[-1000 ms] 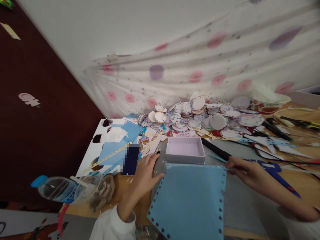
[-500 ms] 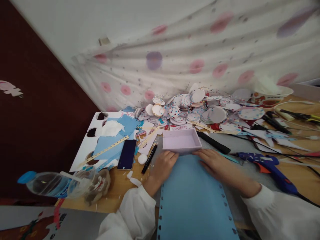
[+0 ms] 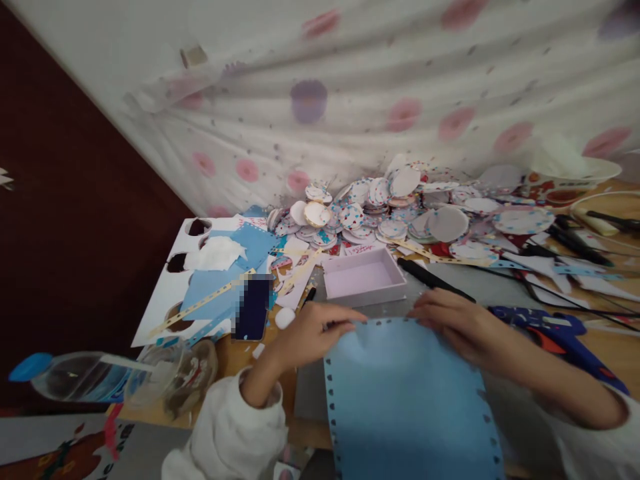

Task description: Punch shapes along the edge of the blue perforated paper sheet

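Note:
A blue sheet with heart-shaped holes punched along its edges (image 3: 410, 393) stretches from the middle of the table toward me. My left hand (image 3: 317, 331) pinches its far left corner between thumb and fingers. At the far right corner, my right hand (image 3: 460, 327) has its fingers closed over the edge; they are slightly blurred. Just beyond the sheet stands a shallow, pale lilac open box (image 3: 365, 279), apart from both hands. A black marker (image 3: 310, 296) lies partly hidden behind my left hand.
Many round paper discs (image 3: 370, 207) are heaped along the curtain. A phone (image 3: 251, 308), a plastic bottle (image 3: 80, 377) and a clear cup (image 3: 155, 377) are at left. On the right lie a blue glue gun (image 3: 575, 340), a black bar (image 3: 435, 280) and paper scraps.
Both hands have drawn the blue sheet back from the box, and its punched far edge now shows. My left hand has shifted from the box's near side onto the sheet's corner.

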`<state>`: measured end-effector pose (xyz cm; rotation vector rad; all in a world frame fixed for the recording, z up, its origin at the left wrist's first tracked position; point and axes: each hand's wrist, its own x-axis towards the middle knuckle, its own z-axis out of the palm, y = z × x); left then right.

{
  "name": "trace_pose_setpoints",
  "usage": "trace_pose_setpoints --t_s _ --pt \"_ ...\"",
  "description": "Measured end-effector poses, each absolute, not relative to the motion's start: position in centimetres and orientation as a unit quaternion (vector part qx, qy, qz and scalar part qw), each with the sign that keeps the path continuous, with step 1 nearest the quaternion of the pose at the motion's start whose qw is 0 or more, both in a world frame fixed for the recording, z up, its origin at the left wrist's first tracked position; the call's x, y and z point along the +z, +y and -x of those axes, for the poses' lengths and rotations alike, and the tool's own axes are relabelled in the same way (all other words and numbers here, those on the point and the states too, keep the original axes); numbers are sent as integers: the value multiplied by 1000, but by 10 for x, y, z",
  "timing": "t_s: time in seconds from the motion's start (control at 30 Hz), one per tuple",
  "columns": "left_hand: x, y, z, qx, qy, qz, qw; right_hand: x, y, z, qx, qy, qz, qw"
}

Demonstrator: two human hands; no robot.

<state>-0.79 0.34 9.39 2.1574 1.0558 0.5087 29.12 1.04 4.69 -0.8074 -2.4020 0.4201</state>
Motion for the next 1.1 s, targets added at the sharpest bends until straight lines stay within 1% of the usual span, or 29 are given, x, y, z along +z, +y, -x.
trace_pose_setpoints --t_s 0.07,0.17,0.27,0.33,0.47,0.6,0.8,0.93,1.0,1.1 --pt "91 11 7 189 433 -826 308 52 24 -288 160 -905 307 247" --pt "58 13 4 155 425 -877 160 39 30 -280 134 -911 315 230" --pt "19 -3 4 144 415 -892 107 10 10 -276 95 -915 320 227" --pt "1 -15 6 141 413 -897 74 -9 -8 -276 64 -914 327 233" --pt "-18 -24 10 130 410 -903 5 -34 -24 -280 16 -907 340 249" --pt "-28 -17 8 112 407 -905 -51 -42 -15 -279 -22 -896 363 254" --pt "-29 -18 1 72 401 -908 -96 -46 -11 -274 -59 -881 391 260" --pt "-27 -30 -13 26 441 -889 -119 -49 -20 -268 -71 -868 417 260" --pt "-26 -38 -23 22 479 -873 -94 -48 -27 -262 -79 -859 435 259" --pt "-21 -50 -38 48 537 -842 -11 -43 -35 -246 -89 -844 468 247"
